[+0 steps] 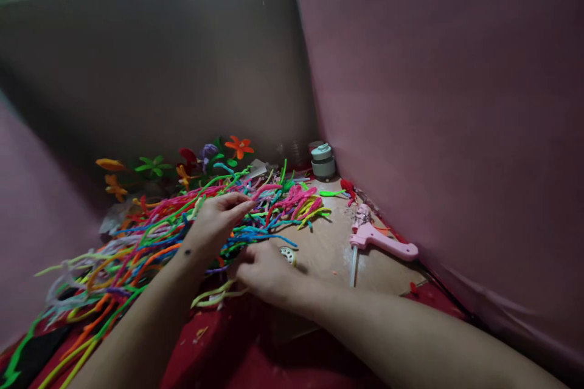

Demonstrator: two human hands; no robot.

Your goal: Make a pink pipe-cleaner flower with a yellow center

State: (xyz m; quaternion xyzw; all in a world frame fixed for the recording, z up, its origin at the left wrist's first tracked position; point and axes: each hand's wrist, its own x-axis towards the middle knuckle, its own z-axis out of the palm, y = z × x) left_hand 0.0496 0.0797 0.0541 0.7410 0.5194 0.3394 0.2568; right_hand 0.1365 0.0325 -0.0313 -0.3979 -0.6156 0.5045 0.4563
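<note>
A large tangle of multicoloured pipe cleaners spreads under and around both hands. My left hand is over the pile, thumb and fingers pinched together at the end of a pink pipe cleaner. Nearer to me, my right hand is closed at the pile's front edge, its fingertips pointing down and away; whatever they hold is hidden. Pale yellow pipe cleaners lie just left of it. Behind its knuckles a pale roll with a holed core shows in part.
A pink glue gun with a glue stick lies on the brown board at right. A lidded grey-green jar stands at the back corner. Pipe-cleaner flowers line the back; red cloth covers the front. Walls rise close behind and right.
</note>
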